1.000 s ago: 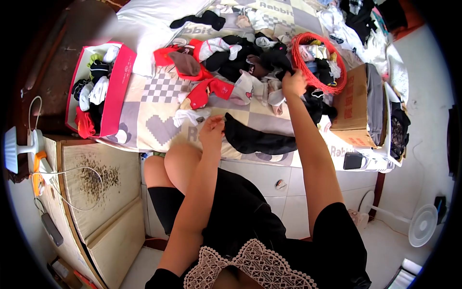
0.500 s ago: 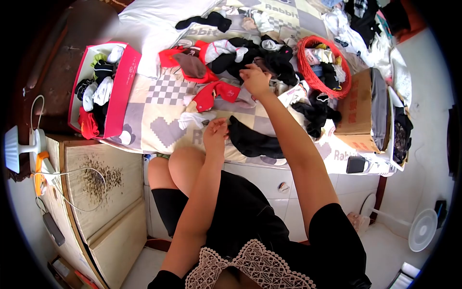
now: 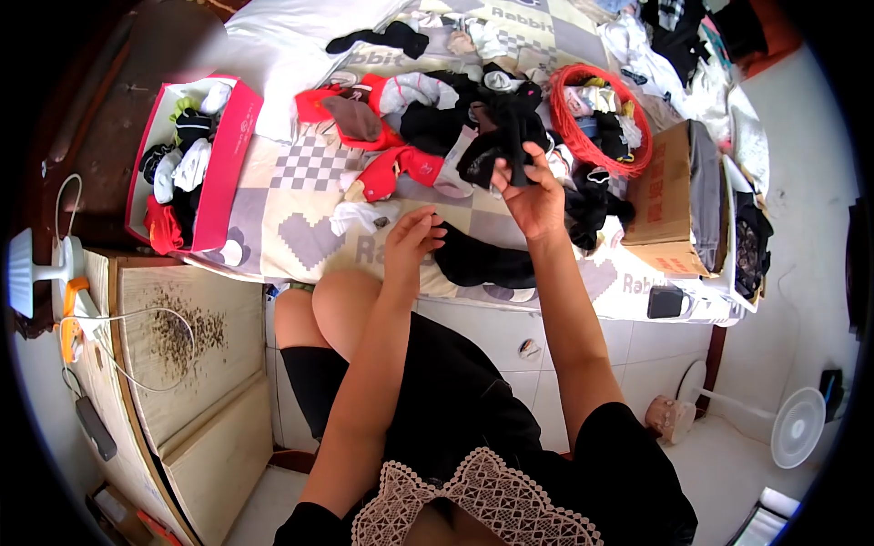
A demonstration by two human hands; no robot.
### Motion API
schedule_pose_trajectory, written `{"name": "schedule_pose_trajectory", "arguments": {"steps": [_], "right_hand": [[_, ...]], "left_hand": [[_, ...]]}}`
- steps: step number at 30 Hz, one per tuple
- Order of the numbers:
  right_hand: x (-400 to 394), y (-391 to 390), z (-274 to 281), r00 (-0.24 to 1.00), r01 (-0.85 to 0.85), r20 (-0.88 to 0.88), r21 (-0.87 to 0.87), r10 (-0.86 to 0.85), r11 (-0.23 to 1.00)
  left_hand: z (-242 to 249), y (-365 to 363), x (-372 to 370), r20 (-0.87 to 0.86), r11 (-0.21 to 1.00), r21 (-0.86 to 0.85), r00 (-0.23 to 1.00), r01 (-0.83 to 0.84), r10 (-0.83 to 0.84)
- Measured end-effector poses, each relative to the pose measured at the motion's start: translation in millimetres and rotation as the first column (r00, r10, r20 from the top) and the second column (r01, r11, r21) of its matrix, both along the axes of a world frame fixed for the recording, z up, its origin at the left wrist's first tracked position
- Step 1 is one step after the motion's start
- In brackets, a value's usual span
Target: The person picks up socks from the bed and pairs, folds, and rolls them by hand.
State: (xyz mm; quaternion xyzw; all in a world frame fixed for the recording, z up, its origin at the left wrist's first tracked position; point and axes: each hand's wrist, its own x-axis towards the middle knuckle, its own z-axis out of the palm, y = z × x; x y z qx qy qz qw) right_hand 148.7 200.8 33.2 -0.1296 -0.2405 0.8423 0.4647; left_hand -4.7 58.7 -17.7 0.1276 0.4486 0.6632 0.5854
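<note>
My right hand (image 3: 531, 202) is raised over the pile with its fingers closed round a dark black sock (image 3: 517, 127), which stretches up from the grip. Lower and to the left, my left hand (image 3: 414, 241) has curled fingers at the upper left end of another black sock (image 3: 487, 262), which lies along the bed's near edge. Beyond both hands spreads a heap of socks and small garments. A red sock (image 3: 396, 173) and a white sock (image 3: 364, 217) lie left of my hands. A grey-and-white piece (image 3: 453, 166) is just left of the raised sock.
A pink-red box (image 3: 235, 159) of rolled socks stands at the left. To the right are a red woven basket (image 3: 557, 118) with small garments and a cardboard box (image 3: 657, 196) with grey cloth. A dark small case (image 3: 665, 302) sits at the bed's front edge.
My right hand has drawn back from the heap toward me and to the right, lifting a black sock. My left hand has stayed nearly in place by the near black sock.
</note>
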Motion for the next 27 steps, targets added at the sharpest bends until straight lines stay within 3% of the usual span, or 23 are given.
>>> {"name": "schedule_pose_trajectory", "arguments": {"steps": [4,5,6,7,8,9,10,12,13,15,18,20,21,22,23,24,26,27], "right_hand": [[4.4,-23.5,-7.6,0.982,-0.120,-0.170,-0.248,0.079,0.961],[6.4,-27.6,-15.4,0.990,-0.122,-0.106,-0.253,0.098,0.960],[6.0,-31.8,-14.9,0.965,-0.247,-0.146,-0.224,0.218,0.943],[6.3,-38.6,-14.6,0.968,-0.249,-0.023,-0.171,0.249,0.953],[5.1,-46.1,-14.5,0.958,-0.258,0.101,-0.115,0.269,0.959],[-0.5,-52.6,-9.7,0.941,-0.200,0.268,-0.048,0.205,0.979],[1.3,-55.1,-9.3,0.942,-0.197,0.268,-0.047,0.203,0.979],[2.6,-58.0,-11.2,0.849,-0.057,0.526,0.004,0.047,0.998],[5.9,-56.2,-17.0,0.825,0.007,0.565,-0.005,-0.003,1.000],[25.1,-44.0,-49.4,0.814,0.060,0.580,-0.037,-0.027,0.998],[31.0,-37.9,-51.3,0.793,0.210,0.602,-0.127,-0.093,0.969],[32.0,-26.0,-57.0,0.757,0.411,0.568,-0.031,-0.322,0.911],[26.2,-20.3,-53.7,0.647,0.442,0.639,0.132,-0.417,0.887],[17.1,-17.0,-43.6,0.558,0.390,0.688,0.276,-0.464,0.879],[7.3,-11.6,-42.2,0.481,0.250,0.661,0.526,-0.576,0.813],[-3.4,-6.2,-42.0,0.420,0.079,0.598,0.725,-0.683,0.684],[-29.2,3.0,-40.1,0.391,-0.198,0.504,0.863,-0.770,0.464],[-42.4,5.7,-42.1,0.391,-0.195,0.504,0.863,-0.770,0.466]], "left_hand": [[12.9,-1.5,2.4,0.206,0.990,0.112,0.973,0.087,-0.108],[16.4,-0.1,4.3,0.209,0.991,0.106,0.972,0.085,-0.106],[19.2,2.1,6.2,0.309,0.982,0.170,0.942,0.083,-0.133],[20.1,2.6,7.6,0.404,0.970,0.233,0.899,0.075,-0.166],[17.6,1.9,7.4,0.405,0.970,0.230,0.899,0.076,-0.167],[11.9,1.3,6.4,0.302,0.976,0.185,0.939,0.110,-0.163],[6.7,1.1,5.9,0.194,0.981,0.139,0.967,0.139,-0.164],[-4.9,-1.6,6.9,0.097,0.988,0.095,0.987,0.121,-0.130],[-7.7,-2.8,6.4,-0.002,0.994,0.051,0.995,0.095,-0.095],[-12.3,-1.8,6.4,0.005,0.998,0.039,0.999,0.045,-0.045],[-9.2,1.2,9.7,0.027,0.999,0.034,0.999,-0.042,0.041],[-9.9,2.4,8.4,0.037,0.996,0.043,0.996,-0.080,0.078],[-15.3,2.4,5.7,0.043,0.996,0.007,0.995,-0.085,0.084],[-19.2,2.9,3.9,0.050,0.996,-0.030,0.995,-0.088,0.089],[-23.0,3.6,3.1,0.048,0.996,-0.030,0.995,-0.084,0.086],[-25.7,3.5,2.8,0.078,0.996,-0.068,0.995,-0.062,0.068],[-28.2,4.9,2.3,0.104,0.994,-0.106,0.993,-0.036,0.047],[-28.9,5.5,2.3,0.085,0.992,-0.127,0.996,-0.013,0.024]]}}
